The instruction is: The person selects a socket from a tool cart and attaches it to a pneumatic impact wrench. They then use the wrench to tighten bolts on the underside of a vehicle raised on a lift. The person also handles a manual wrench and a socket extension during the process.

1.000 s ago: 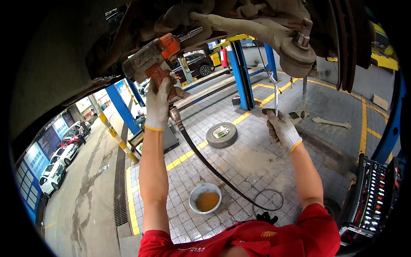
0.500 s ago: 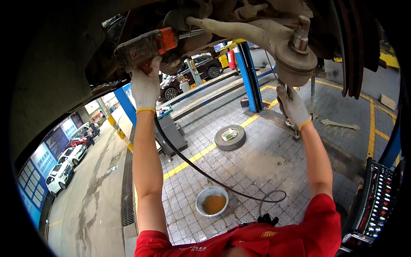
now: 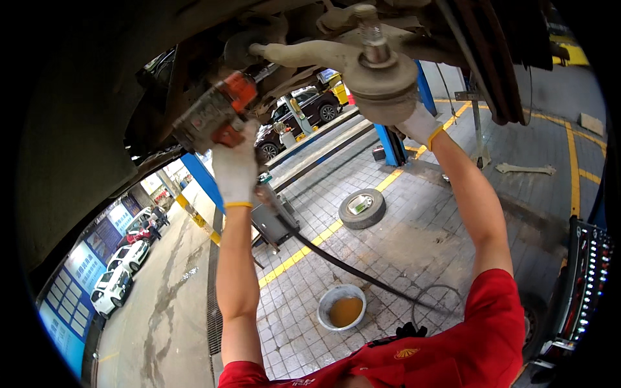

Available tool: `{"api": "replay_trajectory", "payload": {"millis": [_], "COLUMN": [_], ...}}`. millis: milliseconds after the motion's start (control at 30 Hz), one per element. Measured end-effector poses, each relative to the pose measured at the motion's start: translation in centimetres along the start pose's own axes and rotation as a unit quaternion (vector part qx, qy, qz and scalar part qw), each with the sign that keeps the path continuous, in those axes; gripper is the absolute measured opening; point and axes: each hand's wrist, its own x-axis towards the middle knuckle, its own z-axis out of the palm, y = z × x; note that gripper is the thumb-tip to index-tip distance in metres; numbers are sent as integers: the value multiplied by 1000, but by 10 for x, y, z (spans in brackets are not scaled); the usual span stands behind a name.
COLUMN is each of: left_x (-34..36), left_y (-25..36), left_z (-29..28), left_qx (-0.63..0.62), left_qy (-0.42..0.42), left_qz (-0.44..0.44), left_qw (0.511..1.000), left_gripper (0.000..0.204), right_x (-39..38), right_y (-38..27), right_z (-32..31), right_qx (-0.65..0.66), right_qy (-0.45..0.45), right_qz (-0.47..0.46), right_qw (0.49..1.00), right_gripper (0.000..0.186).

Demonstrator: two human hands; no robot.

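Working overhead under a lifted car, w/ an orange-and-grey impact wrench [image 3: 213, 115] held up in the gloved left hand [image 3: 236, 169], grip wrapped round the handle; its nose is aimed into the dark area by the inner end of the control arm [image 3: 304, 53], though the fastener itself can't be made out. The gloved right hand [image 3: 419, 124] is pressed up under the ball joint [image 3: 383, 81] at the arm's outer end; its grip is partly hidden behind the joint, so how far it's closed can't be told. A threaded stud is seen standing up out of the joint. A black air hose [image 3: 336, 262] is hung from the wrench down to the tiled floor [image 3: 414, 226]. Below, an oil-filled drain pan [image 3: 341, 308], a wheel [image 3: 361, 208] lying flat and a tool cart [image 3: 585, 271] at the right edge are seen. Step judged: arm being steadied while an inner bolt is approached w/ the wrench, prob. not yet seated. Next move calls for the socket being lined up square on the fastener, the arm kept supported, hose kept off the forearm.
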Motion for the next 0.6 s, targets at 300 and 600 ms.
{"api": "replay_trajectory", "payload": {"millis": [300, 600], "left_x": [35, 27], "left_y": [-37, -10], "left_z": [34, 27], "left_qx": [-122, 85], "left_qy": [-91, 72], "left_qz": [-77, 87], "left_qw": [985, 990], "left_gripper": [80, 74], "right_x": [13, 65], "right_y": [16, 63], "right_z": [-1, 17], "right_qx": [-209, -112], "right_qy": [40, 87], "right_qz": [-195, -191], "right_qw": [957, 971], "right_gripper": [48, 50]}}
